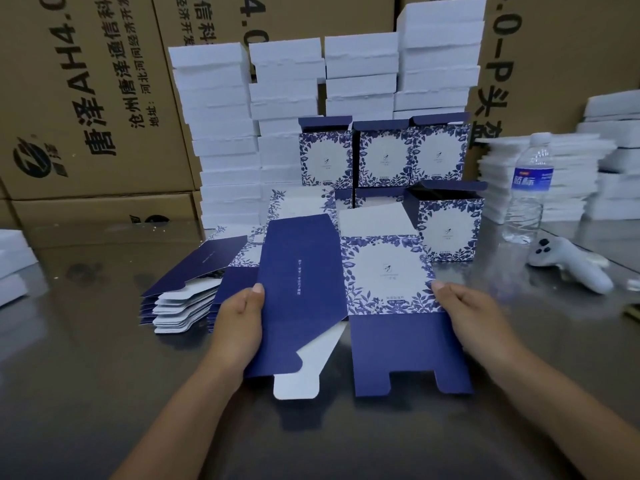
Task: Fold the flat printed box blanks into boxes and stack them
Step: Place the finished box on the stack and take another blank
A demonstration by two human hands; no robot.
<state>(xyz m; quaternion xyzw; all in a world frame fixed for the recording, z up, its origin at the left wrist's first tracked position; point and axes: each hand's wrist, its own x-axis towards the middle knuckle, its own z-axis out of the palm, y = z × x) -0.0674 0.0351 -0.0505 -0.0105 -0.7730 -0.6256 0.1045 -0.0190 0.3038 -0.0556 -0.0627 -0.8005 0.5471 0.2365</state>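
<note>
In the head view, a person holds a partly opened printed box blank (356,299) just above a shiny metal table (104,375), near the middle of the scene. The left hand (239,320) grips the blank's navy side panel at its left edge, thumb pressed on top and the other fingers curled underneath. The right hand (474,317) pinches the right edge of the floral front panel, thumb on the printed face and the remaining fingers hidden behind the card. The blank's white inner flap stands up at its far side, and navy bottom flaps hang toward the person. Just left of the blank, a pile of flat blanks (187,289) lies on the table, fanned so that navy and white tabs show. Behind the blank, folded boxes (384,157) with the same blue leaf print stand in two tiers, top flaps open, and one more folded box (450,226) stands just behind the blank's right corner. Farther behind the blank rise columns of plain white boxes (287,98), backed by large brown cartons (86,98) printed with black characters. To the right of the blank stand a clear water bottle (528,188) and lower white stacks (554,174), with a white handheld controller (568,261) lying on the table nearer the person.
</note>
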